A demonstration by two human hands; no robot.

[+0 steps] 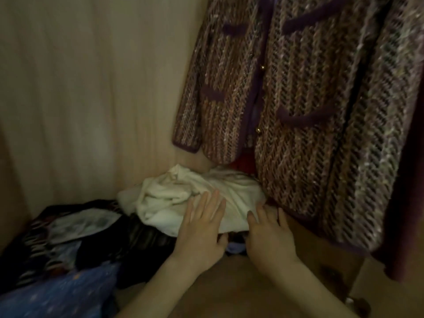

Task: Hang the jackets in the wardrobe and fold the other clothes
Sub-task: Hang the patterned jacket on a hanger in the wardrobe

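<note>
i see my left hand (pixel 202 228) lying flat with straight fingers on the near edge of the crumpled white garment (pixel 183 198), and my right hand (pixel 270 237) beside it, fingers straight and spread, resting on the same cloth and gripping nothing. the white garment sits on the wardrobe floor (pixel 241 290) on top of a dark clothes pile (pixel 87 239), just left of the hem of the hanging tweed jacket (pixel 298 99).

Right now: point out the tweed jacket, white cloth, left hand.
tweed jacket (pixel 305 92), head view, front panel.
white cloth (pixel 165 198), head view, crumpled middle.
left hand (pixel 202 228), head view, back of hand.
</note>
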